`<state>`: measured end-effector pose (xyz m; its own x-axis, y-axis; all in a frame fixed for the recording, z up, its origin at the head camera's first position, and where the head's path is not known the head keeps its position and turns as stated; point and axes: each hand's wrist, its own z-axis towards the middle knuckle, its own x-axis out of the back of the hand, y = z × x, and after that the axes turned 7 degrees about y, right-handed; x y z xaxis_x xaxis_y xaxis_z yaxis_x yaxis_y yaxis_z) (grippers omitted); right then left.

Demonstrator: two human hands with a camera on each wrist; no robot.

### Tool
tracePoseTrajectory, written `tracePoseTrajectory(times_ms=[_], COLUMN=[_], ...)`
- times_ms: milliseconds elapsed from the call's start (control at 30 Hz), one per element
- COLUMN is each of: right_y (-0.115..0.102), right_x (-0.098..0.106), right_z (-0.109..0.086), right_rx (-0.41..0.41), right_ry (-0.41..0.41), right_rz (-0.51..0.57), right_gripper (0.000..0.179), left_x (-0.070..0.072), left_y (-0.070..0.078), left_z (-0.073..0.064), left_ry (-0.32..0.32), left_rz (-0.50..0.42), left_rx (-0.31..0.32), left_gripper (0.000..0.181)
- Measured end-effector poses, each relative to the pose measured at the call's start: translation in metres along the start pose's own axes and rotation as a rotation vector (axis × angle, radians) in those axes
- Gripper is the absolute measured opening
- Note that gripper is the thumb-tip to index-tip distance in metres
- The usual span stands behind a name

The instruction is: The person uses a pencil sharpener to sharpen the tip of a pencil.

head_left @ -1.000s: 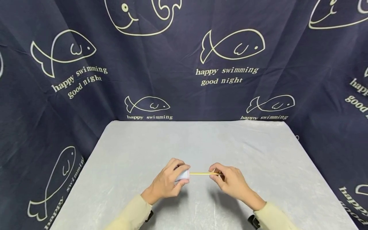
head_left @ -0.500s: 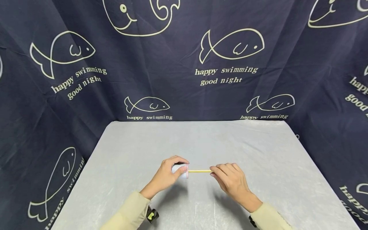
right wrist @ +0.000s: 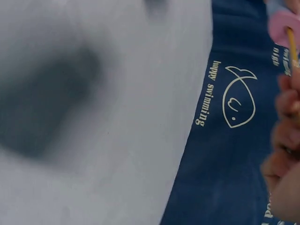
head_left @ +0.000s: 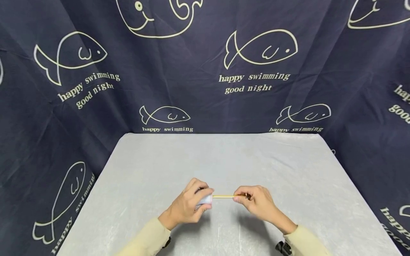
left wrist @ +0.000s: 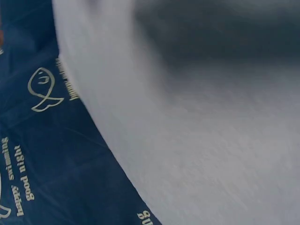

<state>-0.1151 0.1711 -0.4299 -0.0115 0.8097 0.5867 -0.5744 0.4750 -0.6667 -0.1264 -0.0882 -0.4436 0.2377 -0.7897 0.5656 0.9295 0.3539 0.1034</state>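
My left hand (head_left: 187,203) grips a light-blue pencil sharpener (head_left: 205,200), fingers over the top and thumb below. From its right end a yellow pencil (head_left: 223,196) sticks out level, and my right hand (head_left: 260,203) pinches that pencil between thumb and fingers. The right wrist view shows the sharpener's round pink end (right wrist: 278,27) with the pencil going into its hole; the curled right-hand fingers (right wrist: 286,136) lie along the view's right edge. Inside the sharpener the pencil's tip is hidden. Neither hand shows in the left wrist view.
Both hands are over a table with a pale grey cloth (head_left: 224,156), casting shadows on it. Behind and beside the table hangs a dark blue curtain (head_left: 205,71) with fish outlines and lettering. A dark wrist device (head_left: 283,248) shows by the right sleeve.
Half a second ago both hands were rolled the other way, the right with its back up and the left thumb across the sharpener. They have since rolled back, still holding pencil and sharpener.
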Motion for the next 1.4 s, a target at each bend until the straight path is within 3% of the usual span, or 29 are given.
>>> tracePoseTrajectory(times_ms=[100, 200, 300, 367, 433, 533, 633, 767, 900, 1100, 1200, 1300, 1400], right_y=[0.002, 0.008, 0.011, 0.011, 0.009, 0.005, 0.005, 0.009, 0.011, 0.003, -0.002, -0.003, 0.000], right_x=[0.006, 0.010, 0.012, 0.012, 0.011, 0.008, 0.003, -0.003, -0.004, -0.003, -0.001, 0.000, -0.001], right_z=[0.001, 0.003, 0.005, 0.005, 0.003, -0.002, -0.005, -0.003, 0.001, 0.010, 0.015, 0.017, 0.015], right_rx=[-0.204, -0.305, -0.324, -0.329, -0.312, -0.196, 0.042, 0.376, 0.619, 0.829, 0.916, 0.973, 0.930], right_ry=[-0.230, -0.395, -0.458, -0.448, -0.393, -0.250, -0.038, 0.227, 0.384, 0.559, 0.640, 0.680, 0.611], right_rz=[0.244, 0.458, 0.507, 0.460, 0.339, 0.099, -0.111, -0.273, -0.376, -0.519, -0.597, -0.621, -0.551], right_gripper=[0.009, 0.019, 0.021, 0.021, 0.018, 0.005, 0.012, 0.012, 0.023, 0.029, 0.028, 0.028, 0.029], left_x=[-0.005, -0.009, -0.011, -0.011, -0.011, -0.009, -0.005, -0.003, 0.000, 0.008, 0.011, 0.012, 0.011], left_y=[-0.003, -0.006, -0.008, -0.008, -0.007, -0.006, -0.005, -0.005, -0.001, 0.007, 0.009, 0.011, 0.013], left_z=[-0.002, -0.004, -0.006, -0.006, -0.005, -0.002, 0.001, 0.003, 0.005, 0.015, 0.020, 0.022, 0.019], left_ry=[0.038, 0.074, 0.086, 0.089, 0.090, 0.087, 0.098, 0.127, 0.117, -0.017, -0.104, -0.151, -0.135], left_rz=[0.149, 0.241, 0.264, 0.266, 0.257, 0.185, 0.068, -0.084, -0.225, -0.402, -0.495, -0.545, -0.504], left_rx=[-0.222, -0.370, -0.415, -0.413, -0.386, -0.282, -0.126, 0.093, 0.339, 0.731, 0.880, 0.922, 0.842], left_gripper=[0.032, 0.034, 0.035, 0.035, 0.034, 0.034, 0.035, 0.035, 0.029, 0.018, 0.017, 0.018, 0.016])
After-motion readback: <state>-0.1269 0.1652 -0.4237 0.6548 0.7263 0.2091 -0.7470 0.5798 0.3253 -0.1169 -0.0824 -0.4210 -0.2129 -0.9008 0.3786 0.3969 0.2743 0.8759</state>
